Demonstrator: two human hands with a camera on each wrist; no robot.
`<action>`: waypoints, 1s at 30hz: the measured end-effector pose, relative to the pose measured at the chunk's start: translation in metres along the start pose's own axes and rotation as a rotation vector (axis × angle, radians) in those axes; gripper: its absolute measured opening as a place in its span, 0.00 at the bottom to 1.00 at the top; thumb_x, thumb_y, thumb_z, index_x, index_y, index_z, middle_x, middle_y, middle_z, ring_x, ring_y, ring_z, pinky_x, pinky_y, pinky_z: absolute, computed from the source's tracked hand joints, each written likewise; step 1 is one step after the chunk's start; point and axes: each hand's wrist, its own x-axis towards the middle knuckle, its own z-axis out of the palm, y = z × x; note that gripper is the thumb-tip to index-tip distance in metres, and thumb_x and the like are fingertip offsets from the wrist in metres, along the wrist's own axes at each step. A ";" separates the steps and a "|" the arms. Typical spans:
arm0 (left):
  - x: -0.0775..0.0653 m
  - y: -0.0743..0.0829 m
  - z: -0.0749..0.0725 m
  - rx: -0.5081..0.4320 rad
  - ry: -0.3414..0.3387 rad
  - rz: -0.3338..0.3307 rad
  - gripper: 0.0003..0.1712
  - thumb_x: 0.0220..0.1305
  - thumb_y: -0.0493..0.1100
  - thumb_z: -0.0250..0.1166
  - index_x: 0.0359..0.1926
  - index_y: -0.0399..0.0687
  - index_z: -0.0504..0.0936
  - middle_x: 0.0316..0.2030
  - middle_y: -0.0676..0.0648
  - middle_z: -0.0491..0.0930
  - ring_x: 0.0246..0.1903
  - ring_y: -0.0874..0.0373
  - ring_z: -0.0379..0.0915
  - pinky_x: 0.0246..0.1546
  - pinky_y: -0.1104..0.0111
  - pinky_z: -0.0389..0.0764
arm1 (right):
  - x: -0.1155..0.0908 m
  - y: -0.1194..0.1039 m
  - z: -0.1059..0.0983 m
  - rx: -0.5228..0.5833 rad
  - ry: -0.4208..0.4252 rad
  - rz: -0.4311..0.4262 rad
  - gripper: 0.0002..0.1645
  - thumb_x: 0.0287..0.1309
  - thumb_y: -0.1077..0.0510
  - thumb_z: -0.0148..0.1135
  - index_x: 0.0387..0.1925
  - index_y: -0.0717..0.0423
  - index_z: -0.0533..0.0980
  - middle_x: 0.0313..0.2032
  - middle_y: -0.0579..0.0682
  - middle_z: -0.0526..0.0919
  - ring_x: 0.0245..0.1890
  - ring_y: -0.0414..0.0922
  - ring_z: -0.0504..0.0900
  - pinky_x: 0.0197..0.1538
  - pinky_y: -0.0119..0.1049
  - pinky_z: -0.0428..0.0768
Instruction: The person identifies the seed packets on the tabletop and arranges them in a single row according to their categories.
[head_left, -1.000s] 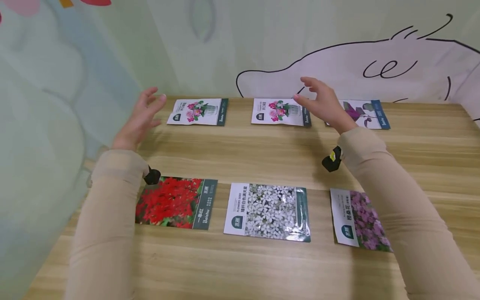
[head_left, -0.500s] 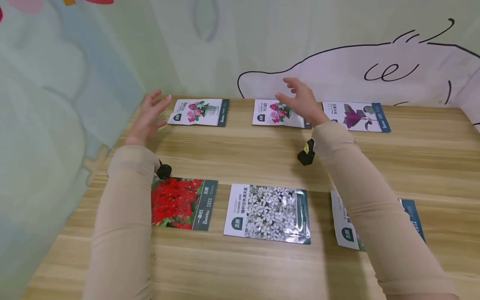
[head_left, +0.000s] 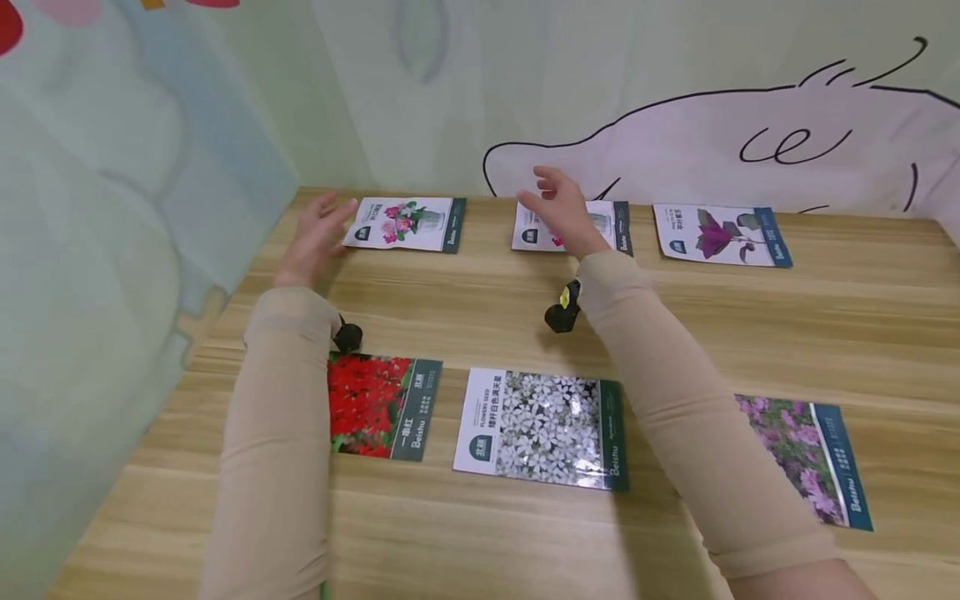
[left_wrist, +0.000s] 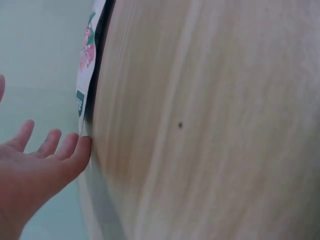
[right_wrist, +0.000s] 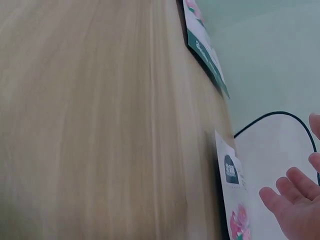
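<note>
My left hand [head_left: 315, 237] is at the left edge of the back-left seed packet [head_left: 405, 225], which pictures pink flowers in a vase. In the left wrist view its fingers are spread and relaxed, the lowest fingertip right by the packet's end; whether it touches cannot be told. A matching seed packet [head_left: 618, 227] lies at the back middle, partly hidden by my right hand [head_left: 557, 212]. That hand hovers over it with loosely bent fingers and holds nothing. The right wrist view shows a gap between those fingers and the packet [right_wrist: 231, 185].
At the back right lies a purple-leaf packet [head_left: 723, 236]. Across the front lie a red-flower packet [head_left: 375, 404], a white-flower packet [head_left: 551, 427] and a pink-purple packet [head_left: 810, 458], the outer two partly under my sleeves. Walls with drawings border the wooden table [head_left: 450, 312] behind and left.
My right hand has moved left, from beside the back-right packet to over the back-middle one. The left hand has shifted slightly right, up to the back-left packet. The packets stay put.
</note>
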 end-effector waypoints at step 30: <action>0.006 -0.010 0.007 0.211 0.236 -0.046 0.24 0.62 0.32 0.54 0.60 0.32 0.69 0.48 0.45 0.69 0.32 0.64 0.64 0.31 0.81 0.71 | 0.049 0.053 0.120 0.852 -0.083 0.359 0.45 0.47 0.76 0.61 0.67 0.52 0.60 0.58 0.55 0.67 0.54 0.47 0.71 0.53 0.41 0.75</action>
